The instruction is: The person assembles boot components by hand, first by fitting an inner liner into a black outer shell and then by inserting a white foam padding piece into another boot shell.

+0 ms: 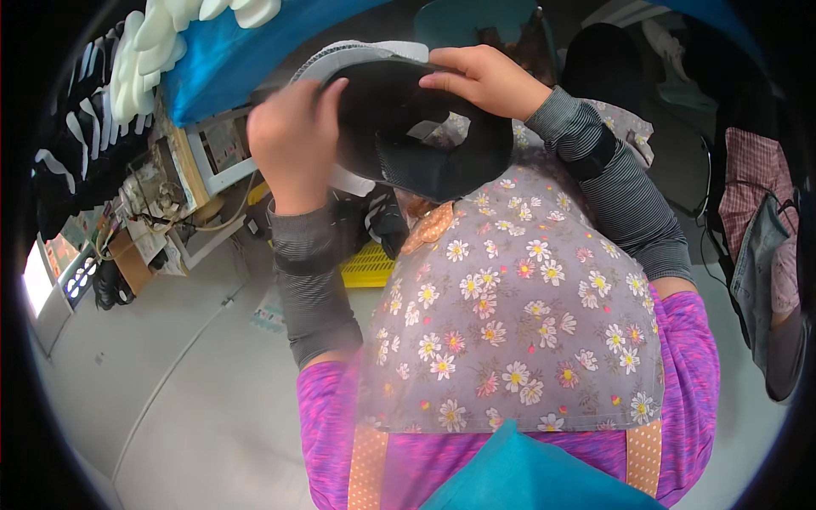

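My right hand (486, 78) pinches the upper edge of a black shoe upper (459, 166), thumb on the inner side. The piece is bent into an open loop, and a pale grey mesh band (365, 53) runs along its far edge. At its left end my left hand (293, 144), smeared by motion, is closed at the edge with the thumb pointing up; its fingertips are partly hidden. The piece is held above my lap, in front of my flowered apron (510, 314).
Pale sole-shaped pieces (153, 51) hang at upper left beside a blue sheet (229, 55). Black-and-white pieces (76, 144) line a rack at far left. Below are a cluttered bench (161, 195) and a yellow plastic crate (367, 268). A teal bin (442, 21) stands beyond my hands.
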Tool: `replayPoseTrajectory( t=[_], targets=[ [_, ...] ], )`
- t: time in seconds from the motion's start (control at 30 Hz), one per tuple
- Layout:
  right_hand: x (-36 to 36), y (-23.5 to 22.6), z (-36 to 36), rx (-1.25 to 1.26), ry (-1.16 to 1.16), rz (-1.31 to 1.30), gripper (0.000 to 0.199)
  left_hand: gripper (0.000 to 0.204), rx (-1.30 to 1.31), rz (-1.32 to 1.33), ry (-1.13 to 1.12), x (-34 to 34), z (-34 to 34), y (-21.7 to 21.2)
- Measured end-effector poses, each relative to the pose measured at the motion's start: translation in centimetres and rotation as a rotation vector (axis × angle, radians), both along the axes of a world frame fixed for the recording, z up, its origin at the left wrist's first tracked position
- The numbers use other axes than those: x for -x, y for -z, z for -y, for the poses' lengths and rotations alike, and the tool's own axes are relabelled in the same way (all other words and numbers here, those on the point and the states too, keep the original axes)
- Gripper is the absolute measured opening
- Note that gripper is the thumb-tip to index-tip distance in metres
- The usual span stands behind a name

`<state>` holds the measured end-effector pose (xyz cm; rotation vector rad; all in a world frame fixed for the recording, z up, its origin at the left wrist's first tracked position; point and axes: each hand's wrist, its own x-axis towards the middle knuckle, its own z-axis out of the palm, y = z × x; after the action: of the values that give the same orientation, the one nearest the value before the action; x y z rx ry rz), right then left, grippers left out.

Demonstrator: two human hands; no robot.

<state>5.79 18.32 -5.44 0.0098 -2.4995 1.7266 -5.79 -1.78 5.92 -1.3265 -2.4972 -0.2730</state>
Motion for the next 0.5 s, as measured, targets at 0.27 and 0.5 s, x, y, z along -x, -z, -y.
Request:
replayPoseTrajectory(
  t=[0.27,0.5],
  targets=[
    [-0.3,-0.6,-0.2,-0.020,0.029,-0.188,0.032,0.020,-0.199,0.667,-0.109,0.9,-0.1,0.1],
    [0.9,-2.3,1.8,-0.028,0.269,0.120,0.053,0.024,-0.223,0.747,-0.091,0.5,0.2,0.1]
  ],
)
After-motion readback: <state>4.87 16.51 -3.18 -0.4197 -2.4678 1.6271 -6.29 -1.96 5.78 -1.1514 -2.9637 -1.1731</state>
